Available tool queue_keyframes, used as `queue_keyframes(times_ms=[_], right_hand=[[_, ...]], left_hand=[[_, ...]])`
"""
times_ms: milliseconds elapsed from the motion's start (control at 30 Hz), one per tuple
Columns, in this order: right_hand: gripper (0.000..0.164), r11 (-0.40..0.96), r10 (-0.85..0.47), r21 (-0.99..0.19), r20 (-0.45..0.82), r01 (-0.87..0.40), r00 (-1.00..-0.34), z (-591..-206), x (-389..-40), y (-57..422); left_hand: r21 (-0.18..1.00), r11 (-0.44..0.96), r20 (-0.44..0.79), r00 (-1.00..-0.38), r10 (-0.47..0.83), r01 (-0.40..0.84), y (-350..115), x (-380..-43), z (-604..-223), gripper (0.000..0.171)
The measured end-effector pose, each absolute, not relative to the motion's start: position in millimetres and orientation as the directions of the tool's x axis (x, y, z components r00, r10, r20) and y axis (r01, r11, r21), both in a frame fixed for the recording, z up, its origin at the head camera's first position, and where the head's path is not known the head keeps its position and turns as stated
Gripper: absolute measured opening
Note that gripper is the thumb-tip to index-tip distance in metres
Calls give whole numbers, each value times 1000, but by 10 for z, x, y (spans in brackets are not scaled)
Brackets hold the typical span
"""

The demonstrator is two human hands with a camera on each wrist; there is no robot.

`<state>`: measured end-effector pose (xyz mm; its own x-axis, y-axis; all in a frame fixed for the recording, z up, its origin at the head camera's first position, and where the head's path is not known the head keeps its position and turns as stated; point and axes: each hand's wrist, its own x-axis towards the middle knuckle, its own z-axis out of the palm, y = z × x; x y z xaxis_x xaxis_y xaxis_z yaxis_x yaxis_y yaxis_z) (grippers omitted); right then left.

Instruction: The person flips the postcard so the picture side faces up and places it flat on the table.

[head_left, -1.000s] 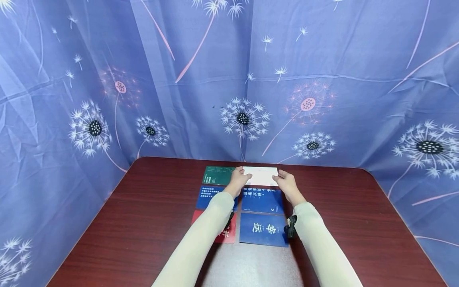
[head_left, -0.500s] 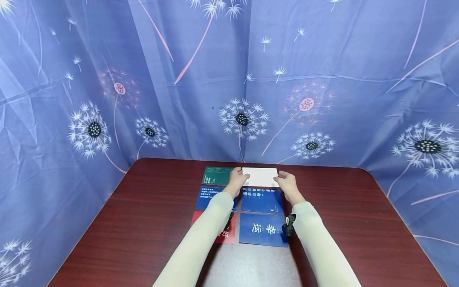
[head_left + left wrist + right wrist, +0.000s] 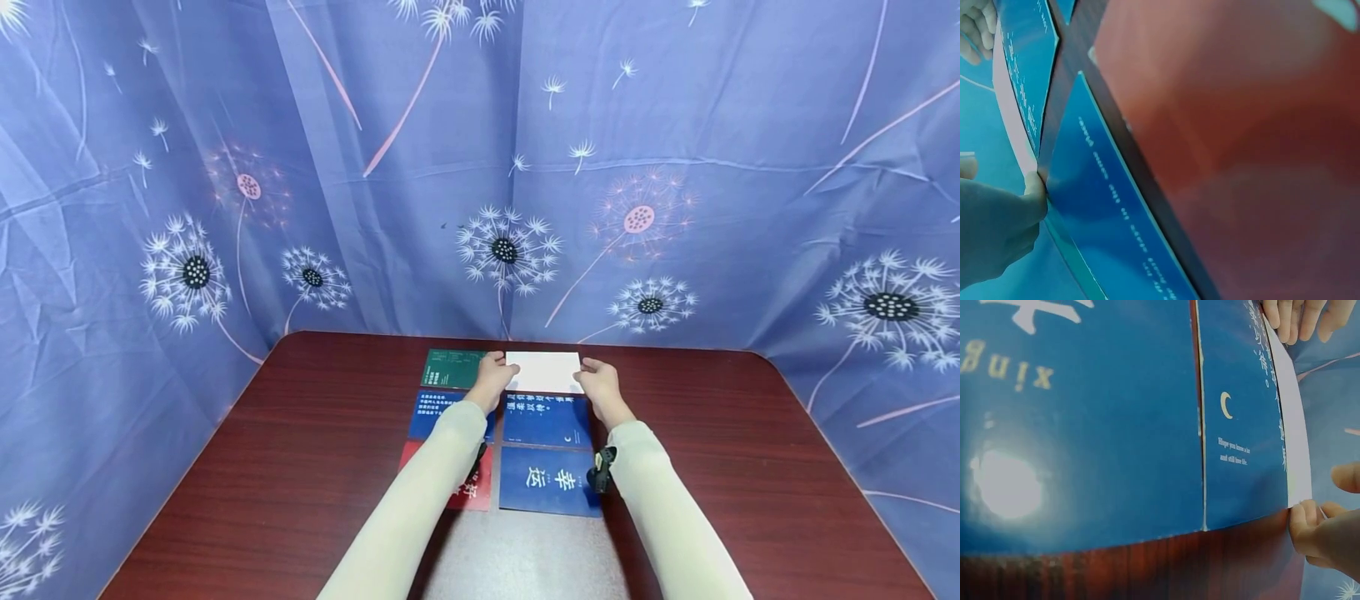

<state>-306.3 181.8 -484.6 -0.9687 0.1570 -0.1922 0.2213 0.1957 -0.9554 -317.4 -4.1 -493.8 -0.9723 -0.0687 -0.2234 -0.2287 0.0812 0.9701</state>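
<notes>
In the head view a white card (image 3: 543, 372) lies across the back of the table, behind the blue card with a moon (image 3: 546, 421). My left hand (image 3: 492, 379) pinches its left end, the thumb on its upper face. At the other end, my right hand (image 3: 602, 390) does the same. The right wrist view has the right hand (image 3: 1329, 531) at a corner of the white card (image 3: 1294, 419), beyond the moon card's edge. From the left wrist, the left hand (image 3: 1000, 231) shows with a fingertip near a second blue card (image 3: 1104, 200).
A green card (image 3: 452, 367), a blue card with text (image 3: 435, 410) and a red card (image 3: 476, 487), partly under my left sleeve, form the left column. Nearest on the right lies a blue card with large characters (image 3: 551, 481). A dandelion-patterned curtain (image 3: 420, 250) surrounds the dark red table (image 3: 315, 433).
Both thumbs have slid slightly outward toward the ends of the white card. The card and the other cards stay in place; the head view shifts a little.
</notes>
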Motion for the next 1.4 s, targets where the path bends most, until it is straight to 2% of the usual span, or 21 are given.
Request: queue_keyframes(times_ms=[433, 700, 867, 1133, 1400], right_hand=[[53, 183, 179, -954, -207, 239, -962, -4862, -3071, 1826], [52, 178, 241, -961, -168, 214, -956, -4873, -3067, 1850], [49, 155, 308, -973, -115, 169, -944, -4870, -3082, 1853], [48, 133, 346, -978, -108, 163, -932, -4871, -3108, 1863], [41, 163, 385, -977, -68, 140, -921, -4909, -3112, 1883]], left_hand=[[971, 110, -207, -976, -70, -214, -60, -3182, -4928, 52], [974, 112, -187, -978, -91, -197, -57, -3176, -4919, 50], [978, 93, -178, -977, -116, -189, -37, -3188, -4908, 45], [977, 63, -188, -967, -175, -201, -23, -3256, -4923, 41], [982, 21, -184, -971, -154, -189, -86, -3250, -4889, 23]])
